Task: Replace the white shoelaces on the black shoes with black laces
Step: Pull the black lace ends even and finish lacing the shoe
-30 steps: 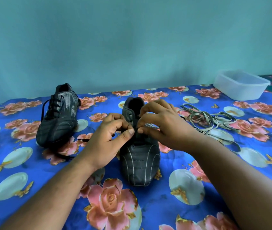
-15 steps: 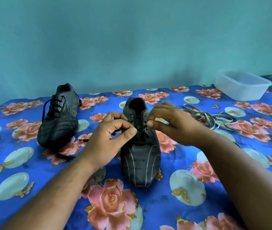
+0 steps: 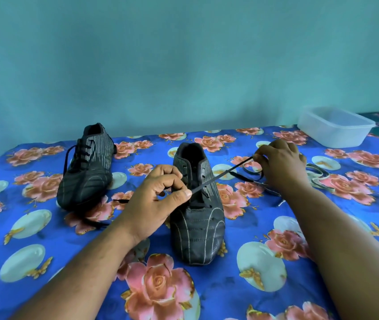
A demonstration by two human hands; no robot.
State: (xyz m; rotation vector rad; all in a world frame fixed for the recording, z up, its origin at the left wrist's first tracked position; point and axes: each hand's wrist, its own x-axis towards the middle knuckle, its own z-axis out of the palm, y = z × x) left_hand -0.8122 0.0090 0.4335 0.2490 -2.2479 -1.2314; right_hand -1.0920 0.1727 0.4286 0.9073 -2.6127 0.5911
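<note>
Laced shoe (image 3: 87, 167): far left on the surface (image 3: 241, 296), black lace already in.
Left hand (image 3: 154, 202): fingers pinching the black lace (image 3: 221, 175) beside the open shoe's eyelets.
Open shoe (image 3: 197, 218): centre, toe toward the person, only its lowest eyelets threaded.
Lace axis: taut, rising rightward from left pinch to right pinch.
Right hand (image 3: 281, 167): fingers pinching the lace's far end, over the white laces (image 3: 318, 174).
Room: bare cloth right of the shoe; tub (image 3: 336, 128) well back.
</note>
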